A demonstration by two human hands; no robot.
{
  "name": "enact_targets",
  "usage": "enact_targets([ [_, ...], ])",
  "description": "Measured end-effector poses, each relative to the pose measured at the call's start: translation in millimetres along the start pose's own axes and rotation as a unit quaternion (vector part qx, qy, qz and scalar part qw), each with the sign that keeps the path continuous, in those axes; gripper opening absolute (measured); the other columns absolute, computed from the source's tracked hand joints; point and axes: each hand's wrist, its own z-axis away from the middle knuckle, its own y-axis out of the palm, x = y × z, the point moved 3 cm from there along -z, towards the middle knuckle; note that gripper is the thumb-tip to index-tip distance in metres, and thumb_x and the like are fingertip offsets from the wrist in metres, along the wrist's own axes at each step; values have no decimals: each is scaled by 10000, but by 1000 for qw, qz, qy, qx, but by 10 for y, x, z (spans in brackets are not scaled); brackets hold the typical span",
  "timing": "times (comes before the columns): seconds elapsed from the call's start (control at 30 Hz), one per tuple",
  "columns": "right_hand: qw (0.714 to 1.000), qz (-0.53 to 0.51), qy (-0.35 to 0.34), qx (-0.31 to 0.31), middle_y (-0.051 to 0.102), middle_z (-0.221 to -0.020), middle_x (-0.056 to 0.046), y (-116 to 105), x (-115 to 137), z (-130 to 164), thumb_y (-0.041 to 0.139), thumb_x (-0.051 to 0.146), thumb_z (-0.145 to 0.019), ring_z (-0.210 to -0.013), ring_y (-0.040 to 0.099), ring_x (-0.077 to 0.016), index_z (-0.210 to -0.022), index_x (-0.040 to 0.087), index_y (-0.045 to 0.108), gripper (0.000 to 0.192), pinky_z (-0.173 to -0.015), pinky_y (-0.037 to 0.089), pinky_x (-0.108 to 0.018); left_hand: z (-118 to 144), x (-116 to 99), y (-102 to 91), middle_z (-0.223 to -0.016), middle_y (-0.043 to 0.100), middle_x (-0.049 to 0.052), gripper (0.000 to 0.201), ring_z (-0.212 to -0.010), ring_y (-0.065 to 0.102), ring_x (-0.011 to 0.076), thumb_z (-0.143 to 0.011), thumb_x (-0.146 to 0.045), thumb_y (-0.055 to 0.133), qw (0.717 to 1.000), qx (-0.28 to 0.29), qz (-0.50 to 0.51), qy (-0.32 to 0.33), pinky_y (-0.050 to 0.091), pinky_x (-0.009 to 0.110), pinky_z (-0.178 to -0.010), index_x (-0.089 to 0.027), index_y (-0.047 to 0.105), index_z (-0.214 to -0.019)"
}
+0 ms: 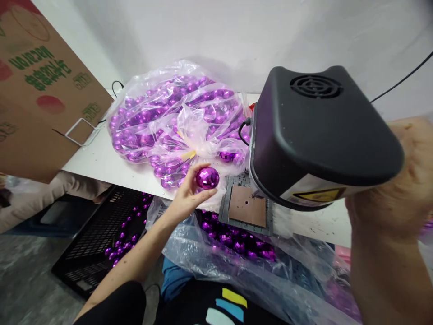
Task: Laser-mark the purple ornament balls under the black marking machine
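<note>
A shiny purple faceted bauble is pinched between the thumb and fingers of my left hand, just above the table. Close by on the right lies a flat brown plate with a small hole, set on a dark base. Over that plate stands a black machine housing with a round vent and a yellow warning label. My right hand is at the housing's right side, large and close to the camera. Its fingers are hidden behind the housing, so what it grips does not show.
Behind my left hand sits a knotted clear bag full of purple baubles. A cardboard box stands at the left. Below it, a black crate holds more baubles. Plastic sheeting with baubles lies across my lap.
</note>
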Motion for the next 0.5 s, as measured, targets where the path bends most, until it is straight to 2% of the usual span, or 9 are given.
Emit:
enact_targets([
  [0.03,1000,-1,-2,-3,442,-535,45,6,0,-1,511,432,-964,-516,450,-14,-811,121,565,350,-533,296,-206,58,91,106,-1215,614,68,653,-1026,672,223,-793,-354,797,993,27,97,-62,557,416,-940,-303,470,-1357],
  [0.1,1000,-3,-4,-9,445,-536,43,16,-6,-5,515,439,-961,-520,453,-14,-812,119,569,357,-534,291,-204,161,288,335,-1124,643,55,639,-916,699,197,-791,-397,793,948,77,256,-172,584,361,-830,-310,482,-1343],
  [0.17,1000,-9,-1,-11,440,-538,42,21,-18,-8,521,452,-956,-518,445,-8,-815,116,564,367,-527,280,-192,217,455,517,-1118,660,65,564,-904,702,192,-826,-490,747,903,98,353,-224,578,327,-789,-296,534,-1311],
  [0.23,1000,-29,9,-5,437,-542,38,19,-29,-4,524,472,-950,-513,432,-7,-820,114,561,383,-509,260,-181,226,566,626,-1123,672,70,501,-902,699,179,-868,-556,686,882,97,395,-237,565,297,-770,-281,587,-1275],
  [0.3,999,-46,22,6,436,-552,32,17,-31,4,532,513,-936,-513,421,-9,-821,110,564,420,-493,248,-174,206,619,673,-1121,679,63,472,-901,690,162,-871,-526,702,886,86,388,-236,552,268,-753,-270,617,-1259],
  [0.37,999,-45,27,8,432,-564,27,17,-23,11,527,574,-922,-520,417,-12,-816,106,564,481,-489,254,-172,176,629,685,-1136,684,65,473,-930,677,161,-843,-453,757,906,76,348,-226,542,260,-768,-250,636,-1253],
  [0.5,999,-45,20,-9,408,-578,26,32,-6,6,513,623,-911,-537,395,-8,-794,104,543,532,-509,252,-172,121,645,716,-1204,690,76,491,-1127,638,224,-801,-380,801,954,75,239,-165,491,372,-1016,-213,658,-1239],
])
